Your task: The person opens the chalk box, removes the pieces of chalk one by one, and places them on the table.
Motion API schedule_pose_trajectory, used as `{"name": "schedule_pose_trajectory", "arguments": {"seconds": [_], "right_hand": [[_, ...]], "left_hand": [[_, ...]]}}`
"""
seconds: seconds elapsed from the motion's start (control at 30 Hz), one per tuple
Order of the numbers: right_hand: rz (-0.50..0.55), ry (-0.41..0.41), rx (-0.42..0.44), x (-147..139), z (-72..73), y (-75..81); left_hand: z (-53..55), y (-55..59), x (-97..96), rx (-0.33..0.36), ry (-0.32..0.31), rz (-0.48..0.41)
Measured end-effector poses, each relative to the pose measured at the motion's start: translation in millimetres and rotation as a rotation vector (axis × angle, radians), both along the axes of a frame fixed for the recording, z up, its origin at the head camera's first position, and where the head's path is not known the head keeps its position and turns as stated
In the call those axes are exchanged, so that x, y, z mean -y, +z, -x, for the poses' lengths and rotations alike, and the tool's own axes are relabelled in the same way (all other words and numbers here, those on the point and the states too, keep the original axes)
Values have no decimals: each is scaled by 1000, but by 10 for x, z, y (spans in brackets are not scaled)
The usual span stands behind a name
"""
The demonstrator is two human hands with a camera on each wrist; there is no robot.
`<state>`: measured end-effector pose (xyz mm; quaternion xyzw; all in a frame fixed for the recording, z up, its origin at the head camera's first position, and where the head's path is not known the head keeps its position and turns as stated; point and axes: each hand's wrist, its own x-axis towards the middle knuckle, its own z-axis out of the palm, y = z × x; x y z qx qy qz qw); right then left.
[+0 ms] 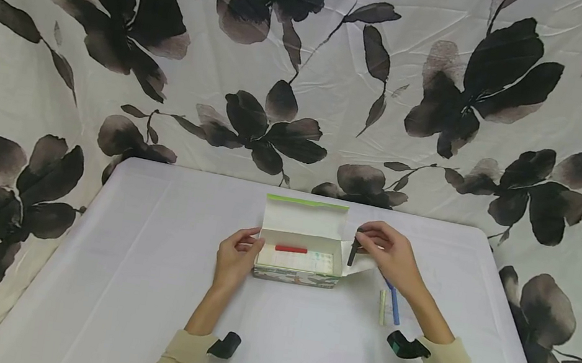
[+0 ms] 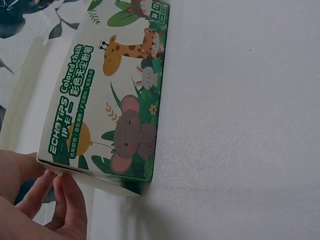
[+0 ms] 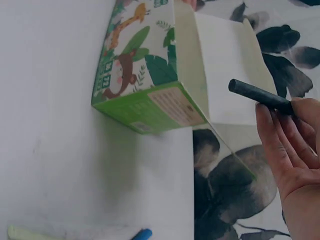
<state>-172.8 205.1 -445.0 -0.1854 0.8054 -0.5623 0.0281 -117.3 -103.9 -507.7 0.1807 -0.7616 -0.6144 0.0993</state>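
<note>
An open box of colored chalk (image 1: 295,277) stands on the table with its lid (image 1: 305,218) raised at the back. Inside, a red chalk stick (image 1: 291,249) lies on top of pale sticks in rows. My left hand (image 1: 234,261) holds the box's left end, thumb and fingertips at the top edge by the side flap (image 2: 107,184). Just beyond the right end, my right hand (image 1: 389,256) pinches a black chalk stick (image 3: 257,94) between thumb and fingers. The stick hangs steeply in the head view, above the right side flap (image 1: 363,264).
To the right of the box, a blue stick (image 1: 394,307) and a pale yellow-green stick (image 1: 382,308) lie side by side on the white table (image 1: 140,284). A floral cloth (image 1: 307,71) hangs behind the table's far edge. Each wrist wears a black camera (image 1: 225,345).
</note>
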Motion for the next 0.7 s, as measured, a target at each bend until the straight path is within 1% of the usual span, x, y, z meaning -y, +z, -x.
{"name": "schedule_pose_trajectory", "arguments": {"seconds": [0.37,0.53,0.7], "right_hand": [[-8,-41,56,-348,-78,11],[-9,-64,63,-487,-135,-15],[-16,-78,65,-615,-175,-70]], "left_hand": [[-11,5,11,-3,-1,5],[-14,12,8,10,-9,-2],[-17,19,5,9,-19,-2]]}}
